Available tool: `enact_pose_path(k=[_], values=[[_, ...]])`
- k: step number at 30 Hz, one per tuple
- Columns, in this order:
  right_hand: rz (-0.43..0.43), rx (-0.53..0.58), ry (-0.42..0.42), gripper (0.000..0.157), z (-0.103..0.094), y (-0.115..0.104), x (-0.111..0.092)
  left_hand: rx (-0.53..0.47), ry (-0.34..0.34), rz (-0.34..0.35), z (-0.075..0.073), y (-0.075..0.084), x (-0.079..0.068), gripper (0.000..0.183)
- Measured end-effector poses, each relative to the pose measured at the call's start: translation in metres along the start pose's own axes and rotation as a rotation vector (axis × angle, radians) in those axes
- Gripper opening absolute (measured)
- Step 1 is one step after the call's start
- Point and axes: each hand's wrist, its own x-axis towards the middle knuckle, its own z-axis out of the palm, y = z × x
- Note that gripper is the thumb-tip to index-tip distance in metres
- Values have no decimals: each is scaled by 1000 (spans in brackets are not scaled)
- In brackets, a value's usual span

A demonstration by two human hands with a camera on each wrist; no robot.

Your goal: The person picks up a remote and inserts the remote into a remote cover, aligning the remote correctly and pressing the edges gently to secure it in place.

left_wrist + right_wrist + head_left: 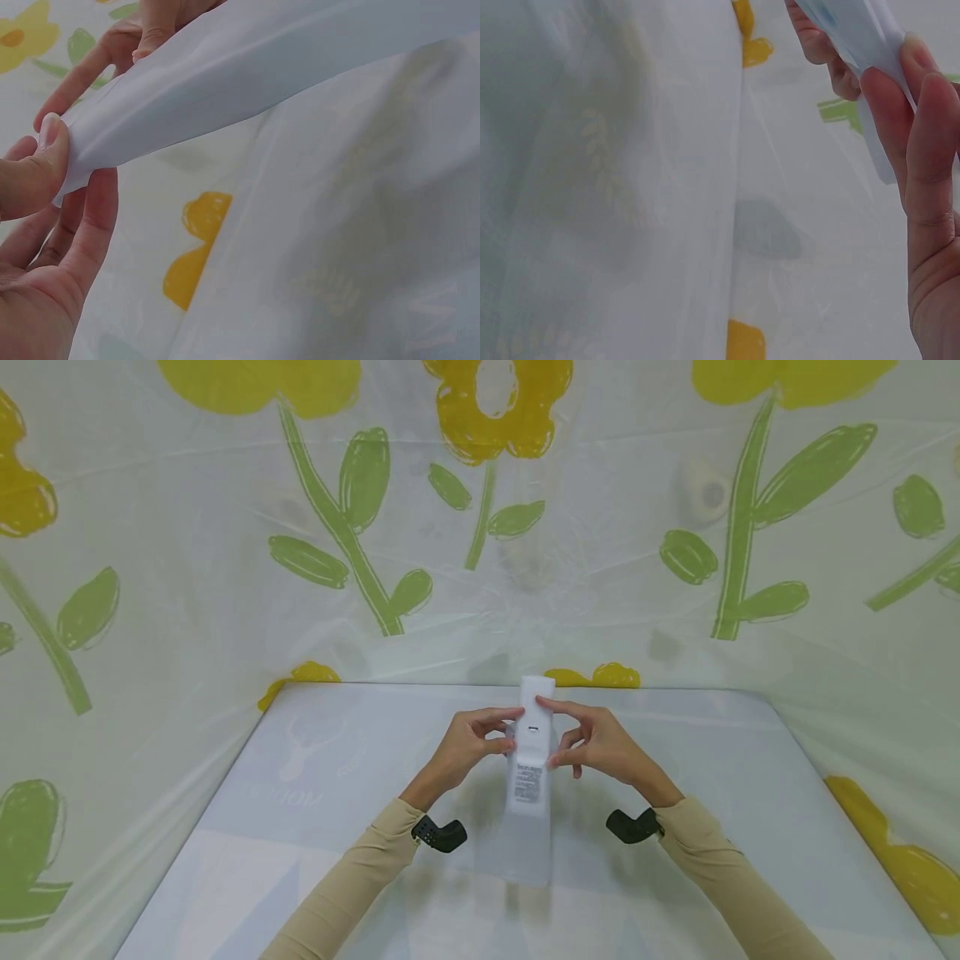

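A long, narrow white object [533,747] is held up over the table, with a small dark slot-like mark and a printed label [528,783]. Its lower part looks paler and blends with the tabletop, and its exact kind is unclear. My left hand [467,745] pinches its left edge between thumb and fingers. On the opposite edge, my right hand [600,743] grips it, index finger near the top and thumb lower, beside the label. The left wrist view shows the smooth side of the white object [195,86], my left thumb and fingers [97,225] around one end.
A white table [247,802] with faint printed shapes lies beneath the hands. Behind and around it hangs a pale curtain [600,568] with yellow flowers and green leaves. Each wrist wears a black band, including the left band [441,834].
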Motion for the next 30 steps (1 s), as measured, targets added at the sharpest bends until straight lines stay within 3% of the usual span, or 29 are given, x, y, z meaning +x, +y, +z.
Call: enact_pose_path(k=[17,24,30], values=[[15,9,6,73,0,-1,0,13,5,7,0,-1,2,39],[24,7,7,73,-1,1,1,-2,11,-3,-4,-23,11,39],[31,11,0,72,-2,2,1,-14,20,5,-3,-28,13,37]])
